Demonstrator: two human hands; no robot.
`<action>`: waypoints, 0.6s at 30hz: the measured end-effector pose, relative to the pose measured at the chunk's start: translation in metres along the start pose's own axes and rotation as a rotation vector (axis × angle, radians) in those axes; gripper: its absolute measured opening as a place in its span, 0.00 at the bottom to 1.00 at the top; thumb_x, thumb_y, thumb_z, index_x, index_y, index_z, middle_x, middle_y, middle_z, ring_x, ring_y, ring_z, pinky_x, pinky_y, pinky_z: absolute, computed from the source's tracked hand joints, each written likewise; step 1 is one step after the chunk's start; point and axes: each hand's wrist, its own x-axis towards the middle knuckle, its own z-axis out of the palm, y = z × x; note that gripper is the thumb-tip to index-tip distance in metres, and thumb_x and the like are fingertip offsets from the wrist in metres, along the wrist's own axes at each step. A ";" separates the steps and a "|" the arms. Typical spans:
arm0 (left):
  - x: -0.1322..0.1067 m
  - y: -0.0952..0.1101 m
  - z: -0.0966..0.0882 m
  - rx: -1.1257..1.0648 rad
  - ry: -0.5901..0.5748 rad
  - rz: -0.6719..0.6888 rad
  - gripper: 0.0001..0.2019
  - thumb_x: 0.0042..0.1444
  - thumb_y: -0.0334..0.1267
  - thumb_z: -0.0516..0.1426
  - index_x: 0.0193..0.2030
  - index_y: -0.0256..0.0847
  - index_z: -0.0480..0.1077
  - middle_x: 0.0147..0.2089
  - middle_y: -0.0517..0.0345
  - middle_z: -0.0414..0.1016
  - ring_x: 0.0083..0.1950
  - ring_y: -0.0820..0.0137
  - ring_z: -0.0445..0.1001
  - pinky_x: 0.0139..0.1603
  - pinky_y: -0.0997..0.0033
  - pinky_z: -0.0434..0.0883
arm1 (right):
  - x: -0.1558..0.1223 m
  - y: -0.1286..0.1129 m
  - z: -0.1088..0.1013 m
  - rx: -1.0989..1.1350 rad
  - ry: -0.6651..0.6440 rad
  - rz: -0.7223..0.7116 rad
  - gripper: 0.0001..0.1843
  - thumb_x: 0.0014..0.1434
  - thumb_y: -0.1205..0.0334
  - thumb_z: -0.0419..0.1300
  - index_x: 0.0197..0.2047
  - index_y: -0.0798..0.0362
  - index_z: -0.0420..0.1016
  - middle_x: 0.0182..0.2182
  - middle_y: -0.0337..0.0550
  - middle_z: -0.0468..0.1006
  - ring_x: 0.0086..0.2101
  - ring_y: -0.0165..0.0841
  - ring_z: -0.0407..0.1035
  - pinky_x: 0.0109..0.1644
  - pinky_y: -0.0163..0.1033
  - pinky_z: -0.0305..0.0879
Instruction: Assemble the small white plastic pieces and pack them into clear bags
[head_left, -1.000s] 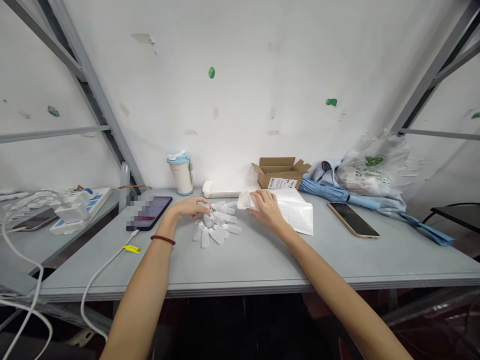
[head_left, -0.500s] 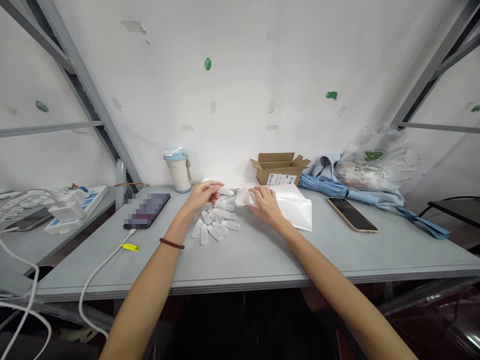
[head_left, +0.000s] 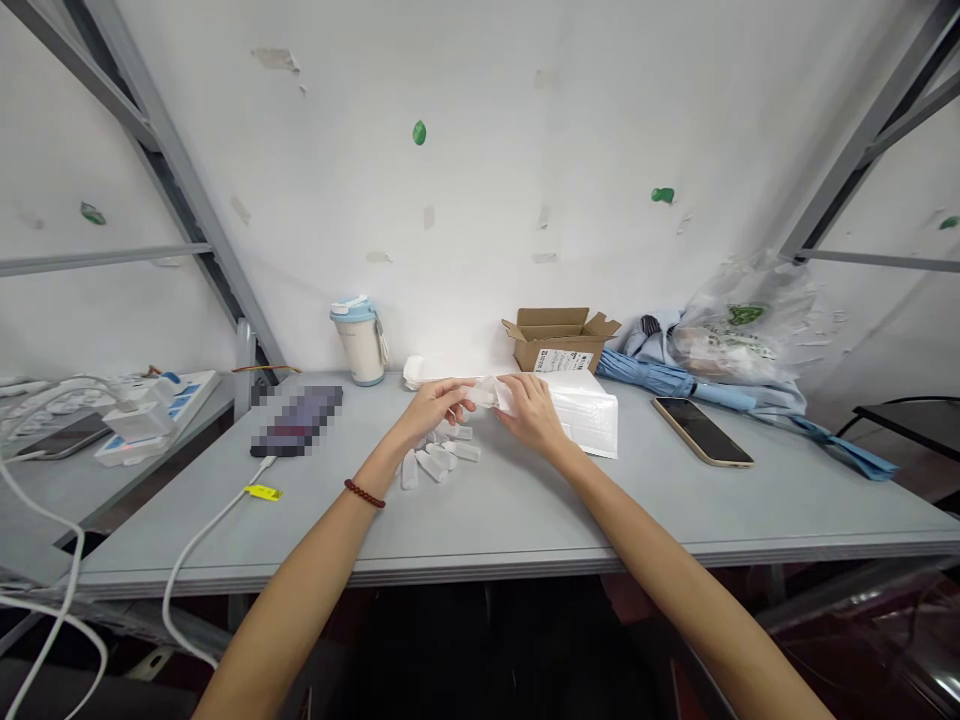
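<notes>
My left hand (head_left: pixel 433 406) pinches a small translucent plastic piece (head_left: pixel 480 396) and holds it at the mouth of a small white bag (head_left: pixel 501 394). My right hand (head_left: pixel 531 410) grips that bag by its open end. Below my left hand lies a pile of several similar translucent plastic pieces (head_left: pixel 439 458) on the grey table (head_left: pixel 525 510). A stack of white bags (head_left: pixel 589 415) lies just right of my right hand.
At the back stand a blue-lidded cup (head_left: pixel 360 342), a flat white tray (head_left: pixel 420 370) and an open cardboard box (head_left: pixel 559 338). A phone on a white cable (head_left: pixel 298 420) lies left, another phone (head_left: pixel 701 430) right, near a folded blue umbrella (head_left: pixel 675 380) and a plastic bag (head_left: pixel 742 325). A power strip (head_left: pixel 142 415) sits far left.
My left hand picked one plastic piece off the pile, lifted it and carried it right to the bag's mouth. My right hand stayed on the bag.
</notes>
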 end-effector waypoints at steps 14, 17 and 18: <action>-0.001 0.001 -0.009 -0.094 -0.043 -0.068 0.26 0.52 0.54 0.57 0.45 0.30 0.72 0.29 0.52 0.74 0.23 0.76 0.67 0.28 0.71 0.67 | 0.001 -0.009 -0.001 0.073 0.017 -0.030 0.18 0.57 0.64 0.55 0.51 0.55 0.66 0.44 0.52 0.71 0.45 0.42 0.63 0.48 0.45 0.58; 0.000 -0.001 -0.011 -0.139 -0.036 -0.061 0.26 0.49 0.53 0.60 0.45 0.31 0.72 0.30 0.53 0.74 0.25 0.76 0.67 0.30 0.71 0.67 | 0.001 -0.011 -0.002 0.083 0.018 -0.023 0.18 0.57 0.64 0.54 0.52 0.54 0.66 0.44 0.52 0.71 0.45 0.42 0.63 0.47 0.45 0.59; 0.000 -0.002 -0.011 -0.140 -0.024 -0.055 0.25 0.47 0.53 0.62 0.43 0.32 0.72 0.29 0.55 0.73 0.25 0.77 0.67 0.30 0.72 0.67 | 0.002 -0.011 -0.002 0.084 0.015 -0.021 0.18 0.57 0.65 0.54 0.52 0.54 0.66 0.44 0.52 0.71 0.45 0.42 0.63 0.47 0.45 0.59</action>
